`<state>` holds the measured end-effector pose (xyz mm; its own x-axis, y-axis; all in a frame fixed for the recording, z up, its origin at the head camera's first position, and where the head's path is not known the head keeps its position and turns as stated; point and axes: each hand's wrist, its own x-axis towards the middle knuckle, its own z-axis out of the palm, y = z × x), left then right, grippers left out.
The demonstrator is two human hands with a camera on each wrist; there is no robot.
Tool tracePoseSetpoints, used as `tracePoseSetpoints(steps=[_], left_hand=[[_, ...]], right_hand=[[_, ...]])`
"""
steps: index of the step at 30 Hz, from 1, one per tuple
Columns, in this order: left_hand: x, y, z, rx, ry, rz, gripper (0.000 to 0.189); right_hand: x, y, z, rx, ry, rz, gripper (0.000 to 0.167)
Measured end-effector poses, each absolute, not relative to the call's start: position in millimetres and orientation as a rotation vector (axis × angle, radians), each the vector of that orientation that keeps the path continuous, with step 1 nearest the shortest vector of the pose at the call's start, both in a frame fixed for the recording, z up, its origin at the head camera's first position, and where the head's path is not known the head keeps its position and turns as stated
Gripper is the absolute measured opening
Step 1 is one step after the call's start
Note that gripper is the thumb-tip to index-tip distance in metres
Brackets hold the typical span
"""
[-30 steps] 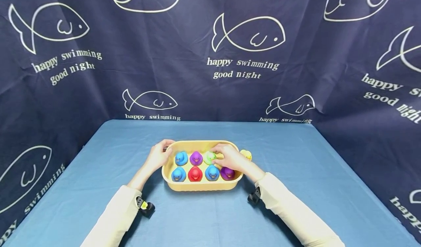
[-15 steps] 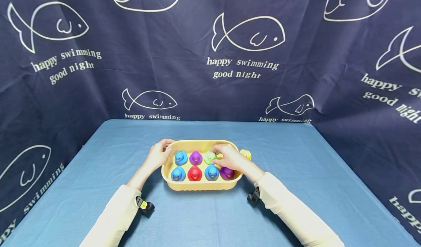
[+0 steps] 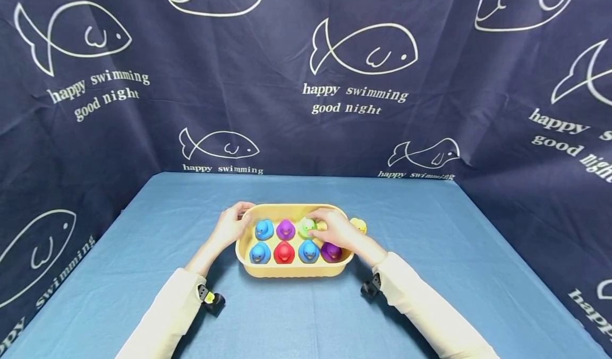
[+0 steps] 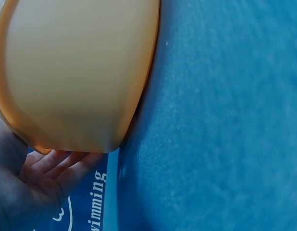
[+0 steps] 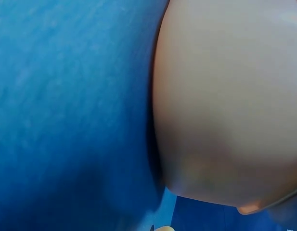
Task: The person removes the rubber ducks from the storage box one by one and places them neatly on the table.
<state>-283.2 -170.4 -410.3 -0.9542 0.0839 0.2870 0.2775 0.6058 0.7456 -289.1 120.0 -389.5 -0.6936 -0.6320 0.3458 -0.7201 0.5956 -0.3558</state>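
We see the tub (image 3: 287,271) lying lengthwise between our hands: our left hand (image 3: 229,225) grips its end, fingers curled behind; our right hand (image 3: 336,229), nearer, pinches the green duck (image 3: 307,227) inside, thumb and fingers about it.

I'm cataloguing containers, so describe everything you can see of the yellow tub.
The yellow tub is oblong and open-topped, with rounded ends, a rim and smooth, plastic-looking walls. It stands upright on the blue cloth, its length running left to right. Toy ducks sit inside in two rows. The left hand holds its left end; the right hand reaches in over its right end, contact there unclear.
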Motion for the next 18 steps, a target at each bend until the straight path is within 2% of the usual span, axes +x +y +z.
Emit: tracePoseSetpoints(steps=[18], left_hand=[[-285.7,-170.2,-414.2,-0.273,-2.592,-1.320,0.026]], right_hand=[[-285.0,131.7,-375.2,1.144,-2.498,0.819,0.035]])
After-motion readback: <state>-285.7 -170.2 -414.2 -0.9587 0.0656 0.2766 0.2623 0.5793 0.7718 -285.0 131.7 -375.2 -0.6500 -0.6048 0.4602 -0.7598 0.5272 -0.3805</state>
